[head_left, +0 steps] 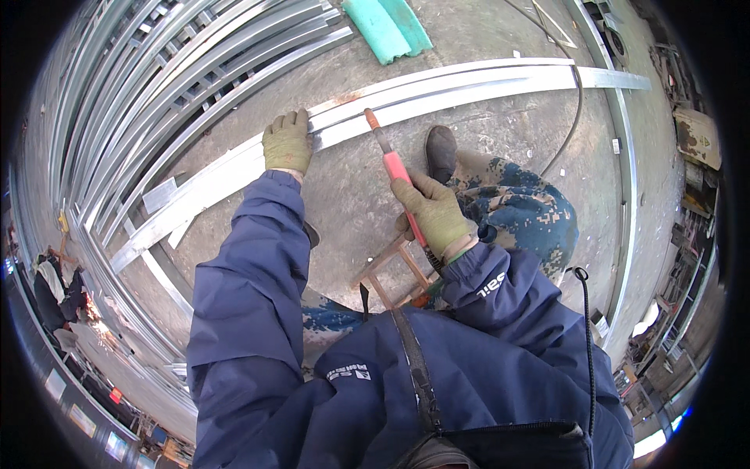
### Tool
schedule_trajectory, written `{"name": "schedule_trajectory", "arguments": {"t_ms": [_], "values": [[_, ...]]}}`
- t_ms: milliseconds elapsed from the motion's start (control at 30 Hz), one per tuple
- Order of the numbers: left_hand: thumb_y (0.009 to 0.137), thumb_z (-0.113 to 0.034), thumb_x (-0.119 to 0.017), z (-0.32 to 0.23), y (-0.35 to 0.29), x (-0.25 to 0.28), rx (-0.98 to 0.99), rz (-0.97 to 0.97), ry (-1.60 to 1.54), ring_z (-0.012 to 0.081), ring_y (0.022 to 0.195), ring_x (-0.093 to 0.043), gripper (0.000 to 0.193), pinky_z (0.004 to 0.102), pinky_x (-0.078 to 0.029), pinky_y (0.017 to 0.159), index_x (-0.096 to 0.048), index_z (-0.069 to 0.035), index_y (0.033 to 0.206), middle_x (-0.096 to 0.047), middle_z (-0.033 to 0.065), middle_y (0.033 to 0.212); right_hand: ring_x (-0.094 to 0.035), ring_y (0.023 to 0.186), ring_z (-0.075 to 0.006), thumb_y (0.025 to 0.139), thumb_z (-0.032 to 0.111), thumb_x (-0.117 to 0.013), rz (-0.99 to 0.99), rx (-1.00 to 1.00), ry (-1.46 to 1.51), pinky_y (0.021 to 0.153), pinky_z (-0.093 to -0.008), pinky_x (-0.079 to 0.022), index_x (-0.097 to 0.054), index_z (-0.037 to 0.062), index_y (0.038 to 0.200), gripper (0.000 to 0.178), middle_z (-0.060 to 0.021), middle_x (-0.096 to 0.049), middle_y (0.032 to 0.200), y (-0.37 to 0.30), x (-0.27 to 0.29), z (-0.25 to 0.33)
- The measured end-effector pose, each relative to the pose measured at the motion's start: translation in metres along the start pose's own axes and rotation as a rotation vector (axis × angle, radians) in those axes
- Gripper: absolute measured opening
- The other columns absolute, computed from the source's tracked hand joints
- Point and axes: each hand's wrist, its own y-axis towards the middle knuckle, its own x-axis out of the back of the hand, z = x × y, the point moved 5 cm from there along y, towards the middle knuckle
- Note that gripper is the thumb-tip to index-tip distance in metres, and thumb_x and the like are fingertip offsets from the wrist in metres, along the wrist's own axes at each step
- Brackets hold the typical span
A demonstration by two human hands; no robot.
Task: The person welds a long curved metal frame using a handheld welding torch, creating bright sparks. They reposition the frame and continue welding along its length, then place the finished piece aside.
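Note:
In my gloved right hand [433,211] is a welding torch [396,166] with a red handle and an orange-brown nozzle. The nozzle tip is at the near edge of a long, shiny metal profile [469,87]; I cannot tell whether they touch. My gloved left hand [287,142] lies across the same profile, left of the torch, its fingers bent over the far edge. A brownish stain shows on the metal between my hands. The profile slants from lower left to upper right, and seems made of long lengths side by side.
Many metal frames [156,86] are stacked at the upper left. A green sheet [387,30] lies beyond the profile. A dark cable [579,117] crosses its right part. A wooden stool [388,273] stands below me. A long rail [627,195] runs along the right. Sparks [98,316] show far left.

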Motion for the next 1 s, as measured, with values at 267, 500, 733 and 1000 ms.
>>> {"name": "schedule_trajectory", "arguments": {"t_ms": [267, 500, 733, 1000], "values": [[0.1, -0.038, -0.062, -0.094, -0.084, 0.108, -0.078, 0.498, -0.354, 0.0386, 0.131, -0.061, 0.067, 0.0454, -0.047, 0.113, -0.045, -0.003, 0.155, -0.058, 0.0259, 0.147, -0.065, 0.062, -0.0137, 0.1, 0.038, -0.073, -0.006, -0.059, -0.025, 0.051, -0.0299, -0.05, -0.064, 0.0023, 0.14, 0.054, -0.0054, -0.069, 0.092, 0.019, 0.005, -0.008], [0.099, -0.034, -0.062, -0.124, -0.128, 0.109, 0.022, 0.414, -0.942, 0.0456, 0.136, -0.055, 0.073, 0.0467, -0.046, 0.114, -0.037, 0.0, 0.158, -0.053, 0.0309, 0.149, -0.063, 0.062, -0.0128, 0.101, 0.035, -0.073, 0.061, -0.025, 0.002, 0.05, -0.0281, -0.049, -0.066, 0.0021, 0.135, 0.048, -0.0034, -0.067, 0.09, 0.024, 0.002, -0.013], [0.098, -0.034, -0.062, -0.128, -0.123, 0.099, 0.022, 0.408, -0.925, 0.0464, 0.132, -0.057, 0.075, 0.0467, -0.048, 0.111, -0.034, 0.0, 0.159, -0.054, 0.0318, 0.147, -0.063, 0.071, -0.0102, 0.102, 0.033, -0.073, 0.062, 0.006, 0.084, 0.054, -0.0269, -0.051, -0.068, 0.0012, 0.133, 0.045, -0.0013, -0.07, 0.1, 0.033, 0.0, -0.019], [0.097, -0.032, -0.062, -0.126, -0.121, 0.098, 0.055, 0.408, -0.932, 0.0464, 0.132, -0.058, 0.075, 0.0462, -0.048, 0.111, -0.033, -0.001, 0.159, -0.055, 0.0316, 0.146, -0.065, 0.089, -0.0102, 0.102, 0.03, -0.073, 0.039, -0.002, 0.106, 0.072, -0.0265, -0.055, -0.068, -0.0001, 0.134, 0.044, -0.0041, -0.072, 0.111, 0.036, -0.002, -0.02]]}}
